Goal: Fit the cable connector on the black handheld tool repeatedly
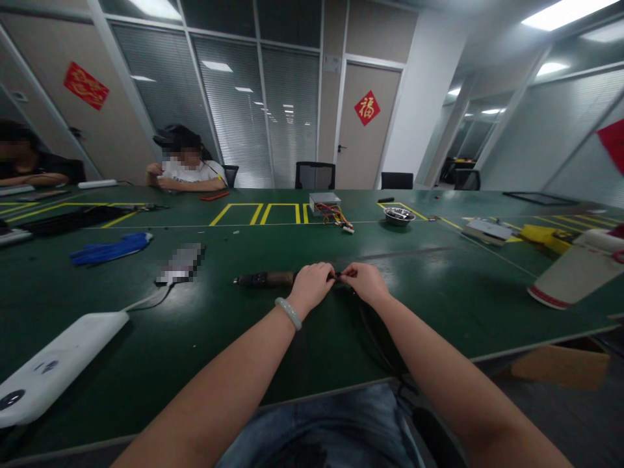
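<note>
Both my hands meet at the middle of the green table. My left hand, with a pale bangle on its wrist, is closed over the right end of a dark brown cylindrical tool that lies flat and points left. My right hand is pinched on a thin black cable where it joins the tool. The cable runs back towards me and drops over the table's near edge.
A white power strip lies near left, a blue glove and a blurred phone beyond it. Further back are a grey box with wires and a metal bowl. A white roll lies right. Two people sit at far left.
</note>
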The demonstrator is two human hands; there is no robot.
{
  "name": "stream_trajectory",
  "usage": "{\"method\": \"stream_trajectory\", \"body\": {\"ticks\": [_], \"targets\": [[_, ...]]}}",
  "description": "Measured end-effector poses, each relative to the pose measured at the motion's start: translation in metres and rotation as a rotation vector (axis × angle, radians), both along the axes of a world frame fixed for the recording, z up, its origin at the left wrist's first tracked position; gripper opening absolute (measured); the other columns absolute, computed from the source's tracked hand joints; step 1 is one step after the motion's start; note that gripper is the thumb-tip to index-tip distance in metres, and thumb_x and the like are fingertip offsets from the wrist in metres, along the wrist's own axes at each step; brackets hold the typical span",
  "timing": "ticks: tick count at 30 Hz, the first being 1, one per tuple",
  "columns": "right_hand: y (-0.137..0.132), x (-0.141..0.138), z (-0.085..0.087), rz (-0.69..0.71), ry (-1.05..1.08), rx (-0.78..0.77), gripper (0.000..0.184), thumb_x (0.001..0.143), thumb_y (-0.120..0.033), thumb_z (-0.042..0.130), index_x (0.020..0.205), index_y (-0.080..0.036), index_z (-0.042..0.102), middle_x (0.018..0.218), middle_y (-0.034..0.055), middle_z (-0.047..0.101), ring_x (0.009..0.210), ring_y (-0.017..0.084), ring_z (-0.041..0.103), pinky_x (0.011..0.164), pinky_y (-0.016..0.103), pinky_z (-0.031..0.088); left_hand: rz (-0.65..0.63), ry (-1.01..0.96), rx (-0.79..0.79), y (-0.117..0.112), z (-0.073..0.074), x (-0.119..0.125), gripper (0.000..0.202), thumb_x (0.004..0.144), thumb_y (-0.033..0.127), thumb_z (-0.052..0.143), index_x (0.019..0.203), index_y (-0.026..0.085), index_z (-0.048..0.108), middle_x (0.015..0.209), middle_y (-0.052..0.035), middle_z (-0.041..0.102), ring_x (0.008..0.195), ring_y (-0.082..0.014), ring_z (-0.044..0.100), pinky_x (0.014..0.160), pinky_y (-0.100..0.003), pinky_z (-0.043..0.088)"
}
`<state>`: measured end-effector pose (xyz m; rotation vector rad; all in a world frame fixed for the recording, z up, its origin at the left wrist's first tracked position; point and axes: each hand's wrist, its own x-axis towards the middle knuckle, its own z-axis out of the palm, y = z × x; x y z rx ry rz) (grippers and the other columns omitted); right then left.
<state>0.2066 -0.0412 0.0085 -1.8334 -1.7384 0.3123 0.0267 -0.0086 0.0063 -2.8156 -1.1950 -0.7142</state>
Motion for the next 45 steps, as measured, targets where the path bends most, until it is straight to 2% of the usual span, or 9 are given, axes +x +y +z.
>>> {"method": "stream_trajectory", "body": {"ticks": [10, 16, 20, 26, 30, 35, 40, 43, 45], "targets": [[0.0, -0.004, -0.004, -0.006, -0.065, 0.019, 0.013, 0.079, -0.036, 0.065, 0.085, -0.026, 0.07, 0.08, -0.0018, 0.069, 0.073, 0.014, 0.062, 0.063, 0.024, 0.04, 0.02, 0.021, -0.02, -0.001, 0.001, 0.002, 0.012, 0.09, 0.028, 0.054, 0.097, 0.021, 0.059, 0.101, -0.004, 0.064, 0.095, -0.0204, 0.06, 0.079, -0.032, 0.044], [0.003, -0.006, -0.008, 0.123, -0.234, 0.065, 0.023, 0.088, -0.033, 0.055, 0.107, -0.029, 0.068, 0.092, 0.0005, 0.067, 0.084, 0.016, 0.06, 0.074, 0.025, 0.04, 0.024, 0.025, 0.0, 0.0, 0.0, 0.002, 0.011, 0.089, 0.027, 0.054, 0.098, 0.022, 0.058, 0.1, -0.0034, 0.064, 0.093, -0.0202, 0.06, 0.08, -0.032, 0.043], [0.006, -0.007, -0.008, 0.161, -0.393, 0.044, 0.028, 0.094, -0.036, 0.046, 0.109, -0.032, 0.068, 0.09, 0.002, 0.064, 0.082, 0.017, 0.058, 0.078, 0.027, 0.039, 0.039, 0.04, 0.0, 0.0, 0.001, 0.002, 0.011, 0.089, 0.026, 0.056, 0.099, 0.022, 0.057, 0.1, -0.003, 0.064, 0.093, -0.0197, 0.06, 0.082, -0.031, 0.044], [0.008, -0.008, -0.007, 0.202, -0.461, 0.003, 0.032, 0.096, -0.034, 0.042, 0.12, -0.032, 0.063, 0.093, 0.0029, 0.062, 0.087, 0.017, 0.058, 0.084, 0.027, 0.037, 0.035, 0.063, 0.014, -0.001, 0.002, 0.002, 0.009, 0.089, 0.025, 0.055, 0.097, 0.021, 0.056, 0.099, -0.0042, 0.063, 0.094, -0.0207, 0.06, 0.082, -0.033, 0.044], [0.011, -0.01, -0.007, 0.233, -0.545, 0.014, 0.031, 0.096, -0.029, 0.04, 0.112, -0.026, 0.067, 0.092, 0.0049, 0.061, 0.088, 0.017, 0.057, 0.084, 0.027, 0.037, -0.005, 0.066, 0.052, -0.001, 0.002, 0.001, 0.008, 0.088, 0.023, 0.054, 0.096, 0.021, 0.056, 0.098, -0.0049, 0.062, 0.093, -0.021, 0.058, 0.081, -0.033, 0.044], [0.013, -0.012, -0.004, 0.255, -0.648, 0.043, 0.031, 0.095, -0.023, 0.039, 0.099, -0.019, 0.069, 0.094, 0.0087, 0.06, 0.09, 0.019, 0.054, 0.087, 0.03, 0.037, -0.04, 0.016, 0.12, -0.002, 0.001, -0.002, 0.012, 0.086, 0.022, 0.057, 0.097, 0.021, 0.059, 0.11, -0.0054, 0.057, 0.101, -0.0213, 0.055, 0.092, -0.036, 0.042], [0.018, -0.012, 0.001, 0.319, -0.693, 0.07, 0.029, 0.093, -0.018, 0.04, 0.103, -0.018, 0.067, 0.099, 0.0098, 0.06, 0.098, 0.021, 0.051, 0.091, 0.03, 0.036, -0.083, -0.049, 0.111, -0.003, 0.002, -0.015, 0.027, 0.086, 0.028, 0.059, 0.112, 0.022, 0.057, 0.117, -0.0046, 0.058, 0.112, -0.0213, 0.052, 0.111, -0.043, 0.025], [0.024, -0.004, 0.006, 0.31, -0.727, 0.061, 0.03, 0.094, -0.021, 0.04, 0.108, -0.021, 0.067, 0.101, 0.0091, 0.061, 0.1, 0.021, 0.051, 0.091, 0.03, 0.037, -0.067, -0.095, 0.094, -0.001, 0.002, -0.029, 0.033, 0.089, 0.031, 0.055, 0.121, 0.024, 0.053, 0.124, -0.0043, 0.057, 0.121, -0.0209, 0.048, 0.115, -0.045, 0.018], [0.026, 0.012, 0.009, 0.277, -0.742, 0.048, 0.03, 0.094, -0.021, 0.041, 0.109, -0.022, 0.067, 0.101, 0.0091, 0.061, 0.099, 0.021, 0.052, 0.091, 0.03, 0.038, -0.038, -0.106, 0.072, 0.002, 0.002, -0.04, 0.033, 0.09, 0.032, 0.053, 0.122, 0.024, 0.053, 0.126, -0.0038, 0.057, 0.125, -0.0213, 0.046, 0.116, -0.046, 0.015]]}}
